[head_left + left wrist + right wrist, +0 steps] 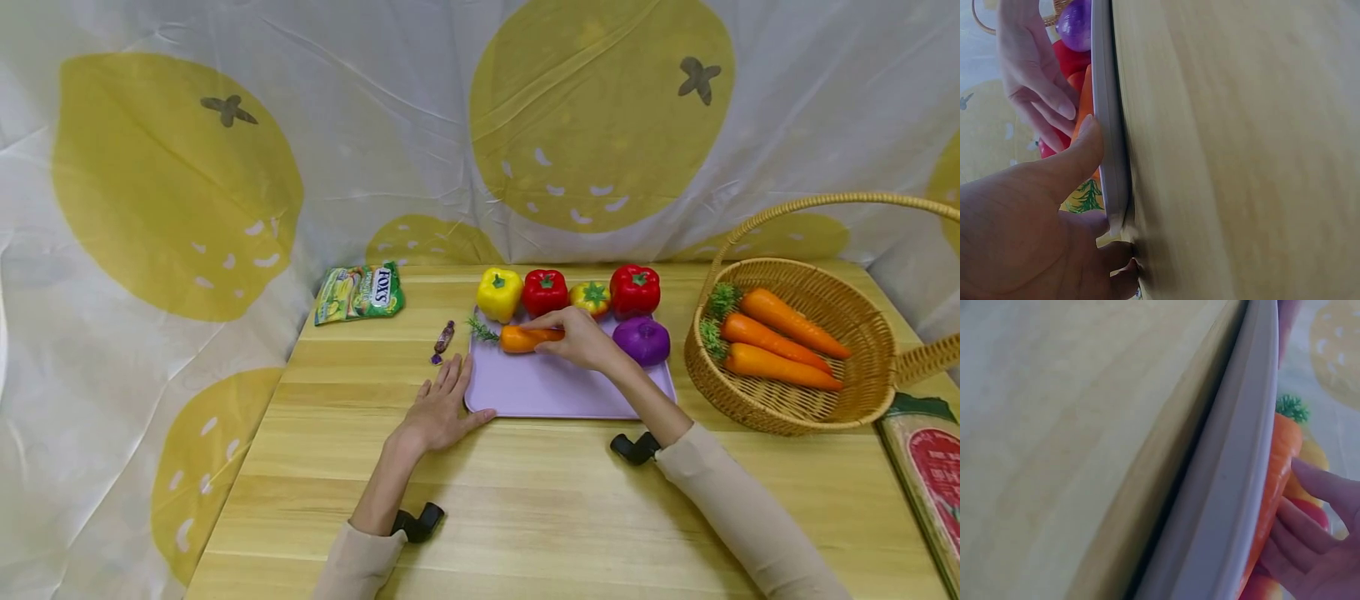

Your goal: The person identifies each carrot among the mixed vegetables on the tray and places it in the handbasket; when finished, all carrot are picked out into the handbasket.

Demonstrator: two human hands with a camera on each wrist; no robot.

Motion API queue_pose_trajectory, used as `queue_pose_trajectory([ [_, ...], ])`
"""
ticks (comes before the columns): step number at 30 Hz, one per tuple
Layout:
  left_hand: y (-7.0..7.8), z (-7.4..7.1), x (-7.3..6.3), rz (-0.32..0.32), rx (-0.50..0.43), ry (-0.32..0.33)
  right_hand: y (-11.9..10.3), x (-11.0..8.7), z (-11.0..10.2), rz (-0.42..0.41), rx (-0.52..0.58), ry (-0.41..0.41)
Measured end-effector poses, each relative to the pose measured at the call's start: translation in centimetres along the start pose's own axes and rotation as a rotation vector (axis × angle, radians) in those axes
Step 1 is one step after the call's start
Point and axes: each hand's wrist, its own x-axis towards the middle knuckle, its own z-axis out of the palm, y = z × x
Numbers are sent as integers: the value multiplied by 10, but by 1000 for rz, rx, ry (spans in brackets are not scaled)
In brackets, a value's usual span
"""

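An orange carrot (pixel 517 338) with a green feathery top lies over the lilac tray (pixel 555 392). My right hand (pixel 581 337) pinches it from above between thumb and fingers; in the right wrist view the thumb and fingers are along the carrot (pixel 1282 450). At the tray's left front corner my left hand (pixel 438 408) has its fingers spread, with the thumb at the front rim. Along the tray's back sit a yellow bell pepper (pixel 498 292), a red one (pixel 545 292), a small yellow-and-red one (pixel 588 297) and another red one (pixel 634 289). A purple onion (pixel 642 340) sits at the right.
To the right stands a wicker basket (pixel 780 425) with a tall handle, holding three carrots (pixel 783 367). Left of the tray are a wrapped candy (pixel 444 340) and a green Fox's bag (pixel 360 293). A packaged bag (pixel 926 458) lies at the right edge. A lemon-print curtain hangs behind.
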Motion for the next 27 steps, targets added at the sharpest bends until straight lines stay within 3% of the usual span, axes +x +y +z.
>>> queue_pose_trajectory([
  [15,0,1,1,-2,0,-1,-1,4,2,79,-39,-36],
  [27,1,0,1,-6,0,-7,-3,4,-2,85,-46,-107],
])
